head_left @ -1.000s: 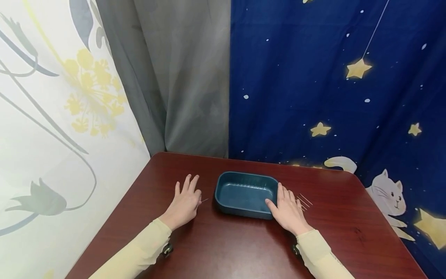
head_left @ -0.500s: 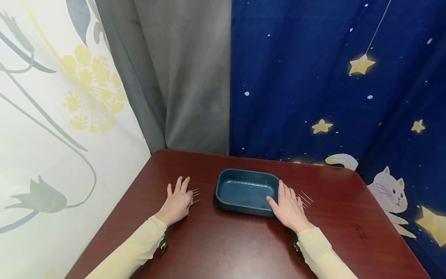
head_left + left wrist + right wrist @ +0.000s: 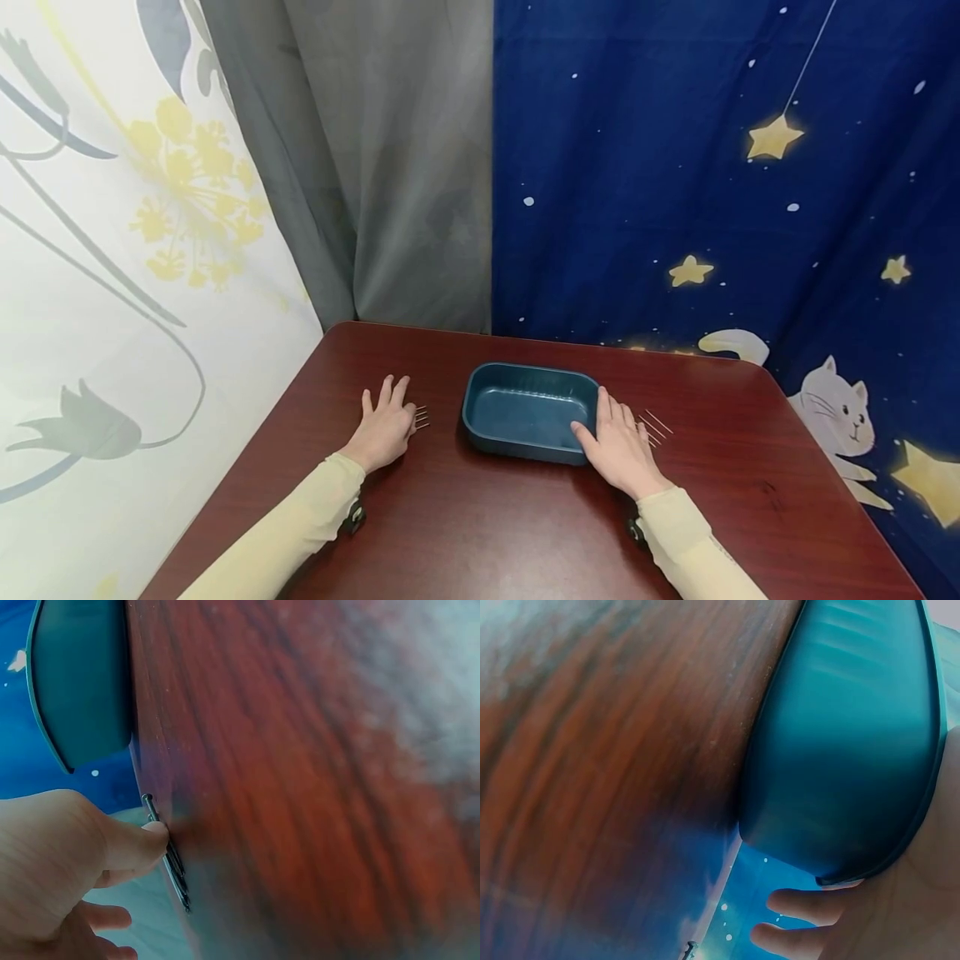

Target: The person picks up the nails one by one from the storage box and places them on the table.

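In the head view my left hand (image 3: 384, 433) is low over the table at left, thumb and forefinger pinching a nail in a small row of nails (image 3: 422, 417). The left wrist view shows these dark nails (image 3: 177, 868) lying on the wood, with the thumb tip on them and the other fingers apart. My right hand (image 3: 621, 450) grips the right end of a dark teal rectangular box (image 3: 525, 454), thumb over the rim inside, fingers outside. That box's outer wall (image 3: 840, 750) fills much of the right wrist view; its inside shows nothing lying in it.
Several more nails (image 3: 656, 427) lie on the table just right of my right hand. The reddish-brown table (image 3: 480, 525) ends in front of a grey curtain (image 3: 427, 167) and a blue star-patterned curtain (image 3: 637, 167). A white patterned curtain (image 3: 150, 250) hangs at left.
My left hand, with a nail in its fingers near the box a second ago, has moved left to the row of nails. The right hand and the box stay in place.
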`<state>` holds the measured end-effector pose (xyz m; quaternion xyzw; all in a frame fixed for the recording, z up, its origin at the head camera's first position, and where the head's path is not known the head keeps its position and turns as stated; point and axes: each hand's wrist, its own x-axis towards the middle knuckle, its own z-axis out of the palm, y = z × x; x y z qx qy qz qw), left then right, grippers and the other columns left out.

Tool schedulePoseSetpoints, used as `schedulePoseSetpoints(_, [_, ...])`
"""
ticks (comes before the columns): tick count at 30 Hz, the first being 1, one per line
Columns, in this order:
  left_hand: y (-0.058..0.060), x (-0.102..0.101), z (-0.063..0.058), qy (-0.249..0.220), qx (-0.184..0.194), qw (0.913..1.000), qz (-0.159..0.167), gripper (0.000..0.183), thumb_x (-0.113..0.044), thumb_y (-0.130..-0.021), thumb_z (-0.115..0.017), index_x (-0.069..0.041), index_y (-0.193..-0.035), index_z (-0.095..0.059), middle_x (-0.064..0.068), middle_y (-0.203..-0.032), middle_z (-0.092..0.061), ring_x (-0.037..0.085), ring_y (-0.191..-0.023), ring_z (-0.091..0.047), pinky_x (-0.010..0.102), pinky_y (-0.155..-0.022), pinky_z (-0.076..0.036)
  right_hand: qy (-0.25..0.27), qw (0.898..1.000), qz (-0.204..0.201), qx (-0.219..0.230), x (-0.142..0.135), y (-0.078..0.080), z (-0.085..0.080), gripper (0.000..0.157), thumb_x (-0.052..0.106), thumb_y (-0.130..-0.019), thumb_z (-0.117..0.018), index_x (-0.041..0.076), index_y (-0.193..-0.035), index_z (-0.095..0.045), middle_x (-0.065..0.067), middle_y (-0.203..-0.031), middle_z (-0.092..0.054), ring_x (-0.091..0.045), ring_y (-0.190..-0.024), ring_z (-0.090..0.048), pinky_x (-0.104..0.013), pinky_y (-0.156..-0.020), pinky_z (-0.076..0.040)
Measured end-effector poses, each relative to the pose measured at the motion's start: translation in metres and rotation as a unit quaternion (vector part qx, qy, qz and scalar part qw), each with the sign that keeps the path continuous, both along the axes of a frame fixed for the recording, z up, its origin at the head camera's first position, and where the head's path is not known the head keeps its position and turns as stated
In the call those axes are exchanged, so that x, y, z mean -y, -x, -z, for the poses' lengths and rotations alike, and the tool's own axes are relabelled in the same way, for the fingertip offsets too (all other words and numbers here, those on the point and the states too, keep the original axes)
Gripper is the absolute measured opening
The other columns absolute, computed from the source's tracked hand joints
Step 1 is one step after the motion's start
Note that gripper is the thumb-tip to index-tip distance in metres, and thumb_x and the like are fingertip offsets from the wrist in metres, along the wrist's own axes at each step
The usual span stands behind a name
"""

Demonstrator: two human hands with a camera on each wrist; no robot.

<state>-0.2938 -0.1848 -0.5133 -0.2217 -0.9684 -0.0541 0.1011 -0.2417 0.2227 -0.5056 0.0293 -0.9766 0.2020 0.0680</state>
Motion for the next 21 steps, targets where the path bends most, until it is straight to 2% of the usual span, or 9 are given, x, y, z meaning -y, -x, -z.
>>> schedulePoseSetpoints(7, [0.001, -0.002, -0.001, -0.005, -0.001, 1.0, -0.004, 0.03, -0.01, -0.087, -0.077, -0.019, -0.071, -0.053, 0.027, -0.156, -0.031, 0.05, -0.147, -0.016, 0.08, -0.102, -0.018, 0.0, 1.0, -0.002, -0.011, 0.0, 0.0, 0.0, 0.089, 0.056, -0.1, -0.051, 0.0, -0.16, -0.017, -0.026, -0.157, -0.032, -0.048, -0.143, -0.026, -0.074, -0.107, -0.019])
schedulePoseSetpoints(12, [-0.002, 0.0, 0.0, -0.011, -0.004, 0.9999, -0.008, 0.019, -0.012, -0.088, -0.076, -0.016, -0.078, -0.06, 0.027, -0.156, -0.031, 0.05, -0.146, -0.017, 0.08, -0.102, -0.019, -0.004, 1.0, -0.003, -0.019, -0.001, -0.001, 0.001, 0.089, 0.055, -0.1, -0.052, -0.001, -0.159, -0.018, -0.026, -0.156, -0.033, -0.047, -0.142, -0.029, -0.074, -0.107, -0.021])
schedulePoseSetpoints(16, [-0.005, -0.001, -0.003, -0.041, -0.004, 0.999, -0.019, 0.019, -0.017, -0.089, -0.075, -0.018, -0.078, -0.059, 0.026, -0.155, -0.033, 0.05, -0.146, -0.017, 0.08, -0.101, -0.018, -0.008, 1.0, -0.006, -0.011, -0.001, -0.001, 0.002, 0.091, 0.059, -0.1, -0.049, -0.001, -0.159, -0.016, -0.026, -0.157, -0.032, -0.048, -0.142, -0.028, -0.074, -0.107, -0.02])
schedulePoseSetpoints(21, [-0.012, -0.004, -0.015, -0.087, -0.014, 0.9959, -0.023, 0.021, -0.02, -0.091, -0.074, -0.018, -0.079, -0.057, 0.026, -0.152, -0.038, 0.05, -0.145, -0.018, 0.081, -0.101, -0.017, -0.009, 1.0, -0.007, -0.014, -0.002, -0.001, 0.0, 0.092, 0.061, -0.099, -0.048, -0.002, -0.159, -0.016, -0.026, -0.156, -0.033, -0.048, -0.143, -0.027, -0.074, -0.107, -0.019])
